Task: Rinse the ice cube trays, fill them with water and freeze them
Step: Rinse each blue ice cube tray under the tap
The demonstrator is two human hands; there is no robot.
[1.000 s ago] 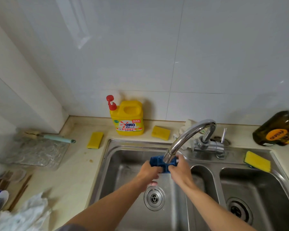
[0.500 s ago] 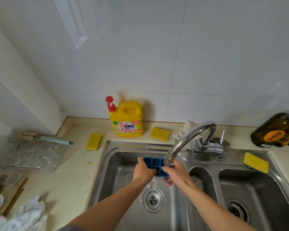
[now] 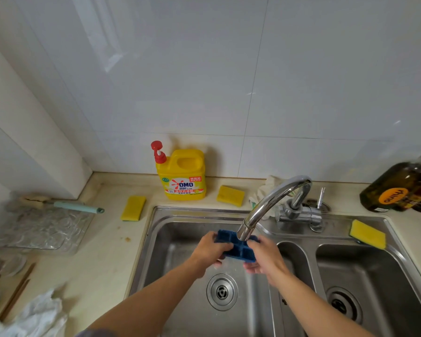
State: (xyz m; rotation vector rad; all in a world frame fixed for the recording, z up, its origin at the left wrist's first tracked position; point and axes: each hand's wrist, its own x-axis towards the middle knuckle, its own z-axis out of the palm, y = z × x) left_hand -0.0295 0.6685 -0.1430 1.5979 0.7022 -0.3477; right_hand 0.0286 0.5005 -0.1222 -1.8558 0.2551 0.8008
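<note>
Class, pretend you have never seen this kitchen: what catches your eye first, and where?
The blue ice cube tray stands out, gripped by the left hand and right hand under the tap over the left sink basin. Behind it, against the wall, stands a bright yellow detergent bottle with a red pump.

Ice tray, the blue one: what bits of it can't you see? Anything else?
Head view:
The blue ice tray: both ends hidden under the left hand and right hand; the tap spout covers part of its far edge.
Water from the spout: too blurred to tell.
The dark bottle: cut off by the right edge.
</note>
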